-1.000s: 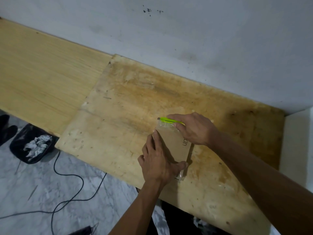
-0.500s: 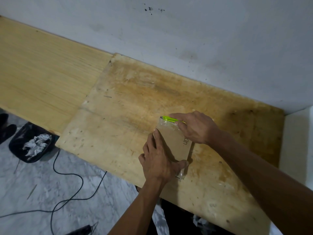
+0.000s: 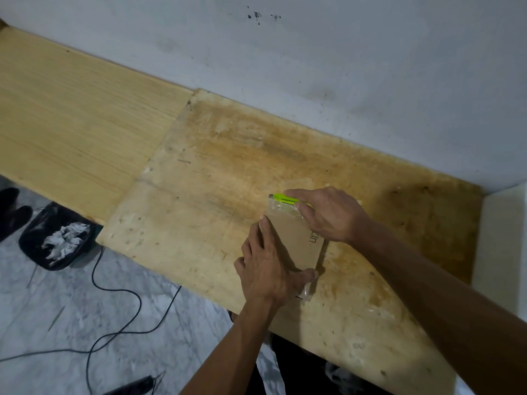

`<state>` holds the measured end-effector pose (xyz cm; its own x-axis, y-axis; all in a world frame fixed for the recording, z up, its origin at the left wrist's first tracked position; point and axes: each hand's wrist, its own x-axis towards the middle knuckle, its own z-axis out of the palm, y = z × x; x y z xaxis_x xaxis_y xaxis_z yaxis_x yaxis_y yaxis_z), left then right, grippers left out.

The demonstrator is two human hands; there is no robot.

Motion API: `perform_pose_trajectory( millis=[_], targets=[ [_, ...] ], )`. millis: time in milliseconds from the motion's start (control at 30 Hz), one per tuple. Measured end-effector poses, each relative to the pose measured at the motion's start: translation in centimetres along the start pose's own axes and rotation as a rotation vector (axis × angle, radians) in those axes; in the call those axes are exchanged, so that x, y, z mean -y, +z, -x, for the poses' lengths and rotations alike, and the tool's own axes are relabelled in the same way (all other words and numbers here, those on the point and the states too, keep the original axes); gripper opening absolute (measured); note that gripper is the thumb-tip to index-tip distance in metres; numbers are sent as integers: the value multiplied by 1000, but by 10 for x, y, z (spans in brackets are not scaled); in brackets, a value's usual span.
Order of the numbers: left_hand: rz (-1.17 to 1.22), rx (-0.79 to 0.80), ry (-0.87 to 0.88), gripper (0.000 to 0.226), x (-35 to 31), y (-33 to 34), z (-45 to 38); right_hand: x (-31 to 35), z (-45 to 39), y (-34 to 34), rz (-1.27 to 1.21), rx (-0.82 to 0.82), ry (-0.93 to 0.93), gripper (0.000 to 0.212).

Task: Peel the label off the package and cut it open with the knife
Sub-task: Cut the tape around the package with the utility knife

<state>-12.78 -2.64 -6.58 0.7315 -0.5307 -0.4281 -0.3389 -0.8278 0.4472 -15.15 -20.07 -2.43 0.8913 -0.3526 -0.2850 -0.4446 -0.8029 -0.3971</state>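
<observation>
A flat brown cardboard package in clear plastic wrap lies on the worn plywood board. My left hand presses flat on its near left side, thumb across the lower edge. My right hand grips a bright green utility knife, held along the package's far end where the plastic is bunched. The blade tip is hidden at the plastic. I see no label on the visible face.
A lighter wooden tabletop adjoins the board on the left. The grey wall runs behind. Down on the marble floor stand a black bin of crumpled paper and a loose black cable.
The knife in my right hand has slid a little to the right along the package's far end. My left hand stays pressed on the package.
</observation>
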Motion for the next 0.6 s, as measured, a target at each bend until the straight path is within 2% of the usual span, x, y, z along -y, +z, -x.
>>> perform_pose_trajectory(
  millis=[233,600],
  targets=[
    [-6,-6,-5,146,0,1,0,7,1,-6,119,24,-37,42],
    [3,-9,-10,146,-2,-1,1,6,5,-12,161,68,-44,43]
  ],
)
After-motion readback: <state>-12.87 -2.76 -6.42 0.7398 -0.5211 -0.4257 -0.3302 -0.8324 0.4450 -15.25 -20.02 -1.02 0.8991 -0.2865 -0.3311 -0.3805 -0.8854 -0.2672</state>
